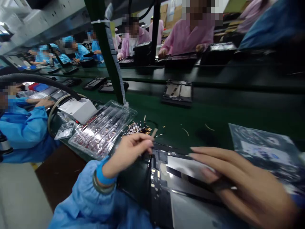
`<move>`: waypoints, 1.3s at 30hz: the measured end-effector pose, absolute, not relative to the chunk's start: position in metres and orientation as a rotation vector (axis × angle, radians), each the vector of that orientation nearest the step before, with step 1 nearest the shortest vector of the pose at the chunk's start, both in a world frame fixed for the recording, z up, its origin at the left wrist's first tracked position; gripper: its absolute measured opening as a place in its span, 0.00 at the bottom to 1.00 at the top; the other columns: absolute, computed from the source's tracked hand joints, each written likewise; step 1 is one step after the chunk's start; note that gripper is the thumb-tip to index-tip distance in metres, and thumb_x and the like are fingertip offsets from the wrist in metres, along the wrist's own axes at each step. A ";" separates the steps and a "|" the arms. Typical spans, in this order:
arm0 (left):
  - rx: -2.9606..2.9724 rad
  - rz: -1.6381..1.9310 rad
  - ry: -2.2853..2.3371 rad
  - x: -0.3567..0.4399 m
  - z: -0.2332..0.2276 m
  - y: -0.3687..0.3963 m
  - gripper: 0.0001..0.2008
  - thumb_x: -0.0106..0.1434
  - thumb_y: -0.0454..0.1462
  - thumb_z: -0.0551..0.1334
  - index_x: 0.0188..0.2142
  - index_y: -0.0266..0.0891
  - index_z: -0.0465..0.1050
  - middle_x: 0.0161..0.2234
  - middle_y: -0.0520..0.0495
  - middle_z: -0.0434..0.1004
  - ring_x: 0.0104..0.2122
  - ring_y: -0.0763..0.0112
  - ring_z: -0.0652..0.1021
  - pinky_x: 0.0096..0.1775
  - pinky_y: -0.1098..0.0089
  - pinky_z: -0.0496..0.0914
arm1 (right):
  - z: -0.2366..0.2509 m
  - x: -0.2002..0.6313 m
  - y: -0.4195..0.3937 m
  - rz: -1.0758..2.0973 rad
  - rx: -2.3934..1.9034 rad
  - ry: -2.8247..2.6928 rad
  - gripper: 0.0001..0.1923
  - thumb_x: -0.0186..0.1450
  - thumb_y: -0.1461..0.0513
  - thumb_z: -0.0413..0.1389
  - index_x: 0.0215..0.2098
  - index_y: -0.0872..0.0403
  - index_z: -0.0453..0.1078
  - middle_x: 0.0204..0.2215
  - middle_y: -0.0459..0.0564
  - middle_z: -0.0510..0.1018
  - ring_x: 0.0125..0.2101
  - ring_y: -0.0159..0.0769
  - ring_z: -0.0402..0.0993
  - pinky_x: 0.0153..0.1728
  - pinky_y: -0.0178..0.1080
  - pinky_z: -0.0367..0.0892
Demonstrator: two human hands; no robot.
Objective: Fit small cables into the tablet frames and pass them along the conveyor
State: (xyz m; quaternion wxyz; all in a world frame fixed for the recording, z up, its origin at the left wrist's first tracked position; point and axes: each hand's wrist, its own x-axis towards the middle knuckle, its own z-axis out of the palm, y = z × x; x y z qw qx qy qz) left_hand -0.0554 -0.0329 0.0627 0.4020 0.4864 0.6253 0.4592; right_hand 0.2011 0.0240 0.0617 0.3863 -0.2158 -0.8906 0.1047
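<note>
Pinching, left hand (130, 149): thumb and fingertips closed on a small pale strip (154, 132) that sticks up past the knuckles.
Pressing, right hand (238, 178): fingers stretched flat on the opened device (171, 187); it grasps nothing, and a dark band crosses one finger.
Device position: directly under both hands, back cover off, silver plate and circuit board showing; the pinch sits at its far left corner.
Beyond the pinch: a scatter of small scraps (138, 128) on the green belt (214, 114).
Left of the pinch: clear plastic tray (102, 128) of small parts, a white box (78, 109) behind it.
Right of the flat hand: shiny grey bag (267, 149), partly under the wrist.
Further up the belt: another open device (178, 91), well apart.
Other people: blue sleeve (26, 127) at far left, pink-coated workers across the line.
Risk, strip: the hold is very slight; a loose pinch could drop it among the scraps, where it would be hard to pick out.
Risk, device: a lifted palm could let it slide, and a sleeve dragged sideways could knock the tray.
</note>
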 end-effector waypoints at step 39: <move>1.055 1.544 1.195 0.025 0.055 -0.033 0.09 0.53 0.38 0.68 0.33 0.36 0.75 0.33 0.47 0.75 0.32 0.72 0.77 0.34 0.74 0.73 | 0.080 0.166 0.010 0.437 -0.794 -1.997 0.04 0.64 0.65 0.54 0.34 0.55 0.72 0.30 0.47 0.81 0.30 0.32 0.78 0.31 0.32 0.72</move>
